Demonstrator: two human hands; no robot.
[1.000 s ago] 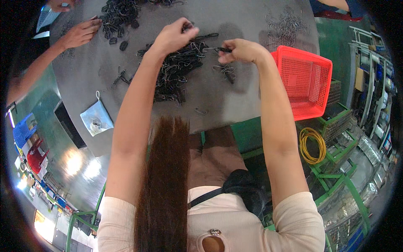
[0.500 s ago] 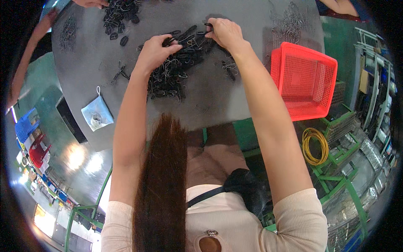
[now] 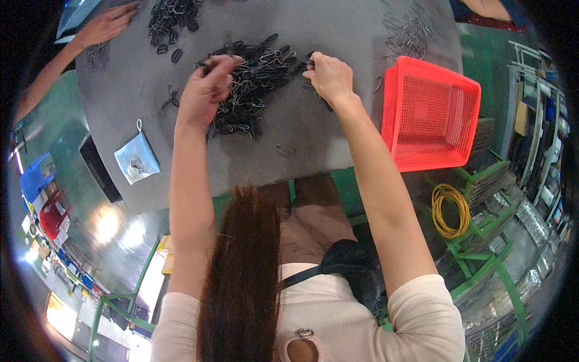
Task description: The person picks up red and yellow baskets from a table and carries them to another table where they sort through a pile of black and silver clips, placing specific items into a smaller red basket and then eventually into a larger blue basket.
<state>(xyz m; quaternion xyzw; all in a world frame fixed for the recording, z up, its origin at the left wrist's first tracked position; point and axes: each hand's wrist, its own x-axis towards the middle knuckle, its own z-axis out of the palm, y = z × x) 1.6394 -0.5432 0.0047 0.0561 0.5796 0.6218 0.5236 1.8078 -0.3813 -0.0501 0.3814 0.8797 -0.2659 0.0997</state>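
Note:
A tangled pile of black pieces with metal hooks point(image 3: 256, 84) lies on the grey table in front of me. At its left edge is my left hand point(image 3: 208, 90), slightly blurred, its fingers closed around a dark piece that is mostly hidden. My right hand point(image 3: 332, 77) is to the right of the pile. Its thumb and fingers pinch a small black piece point(image 3: 306, 65), only partly seen. One loose metal hook point(image 3: 284, 150) rests on the table near the pile's front.
A red mesh basket point(image 3: 431, 114) sits at the table's right edge. Metal hooks point(image 3: 410, 33) are heaped behind it. Another black pile point(image 3: 172, 21) is at the far left. A co-worker's hand point(image 3: 108, 24) reaches in there. A light-blue pouch point(image 3: 137, 158) lies front left.
My left hand has moved left and down, to the pile's left edge. My right hand has come nearer and slightly right. A loose hook now shows in front, and the co-worker's hand has shifted.

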